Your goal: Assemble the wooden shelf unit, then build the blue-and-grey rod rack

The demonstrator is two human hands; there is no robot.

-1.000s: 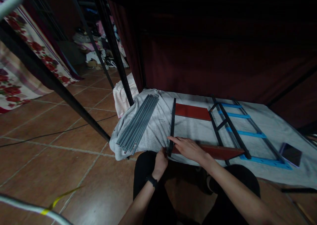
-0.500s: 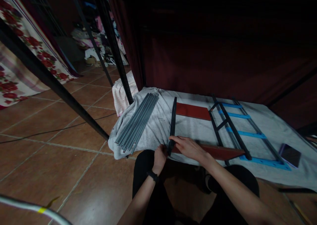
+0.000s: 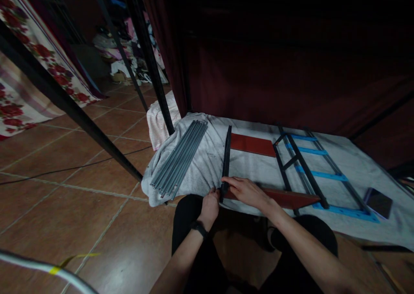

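At the near edge of a gray cloth (image 3: 207, 169) spread on the tiled floor (image 3: 80, 190), both hands meet at the near end of a black bar (image 3: 227, 154). The bar lies on the cloth and runs from the hands away toward the far side. At its near end it meets a red board (image 3: 287, 198), which stretches off to the right along the cloth's near edge.

The left hand (image 3: 209, 207), with a dark wristband (image 3: 198, 228), is curled against the bar's near end from the left. Its fingers are hidden, so whether its grip is closed on the bar cannot be told. The right hand (image 3: 247, 191) lies flat over the joint. Its grip is open, its fingers reach left across the bar and its palm rests on the red board.

A second red board (image 3: 252, 145) lies farther off, touching the bar's right side. To the right of it lies a black frame with blue strips (image 3: 304, 164), and a phone (image 3: 379, 202) lies near the cloth's right end. A bundle of gray rods (image 3: 180, 157) lies on the cloth to the left of the bar, well apart from the hands.
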